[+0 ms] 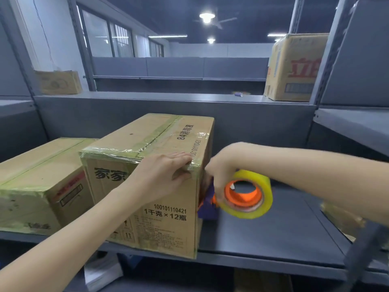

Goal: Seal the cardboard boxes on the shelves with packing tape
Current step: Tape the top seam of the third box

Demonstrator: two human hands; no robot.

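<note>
A cardboard box with black print stands on the grey shelf, clear tape running along its top seam and front top edge. My left hand presses flat on the box's front right top corner, fingers straight over the tape. My right hand grips a tape dispenser with a yellowish tape roll, orange core and purple body, held against the box's right side. The dispenser's blade end is hidden behind the box edge.
A second taped box sits to the left on the same shelf. Two more boxes stand on the upper shelf. A shelf upright rises at the lower right, with another box partly behind my arm.
</note>
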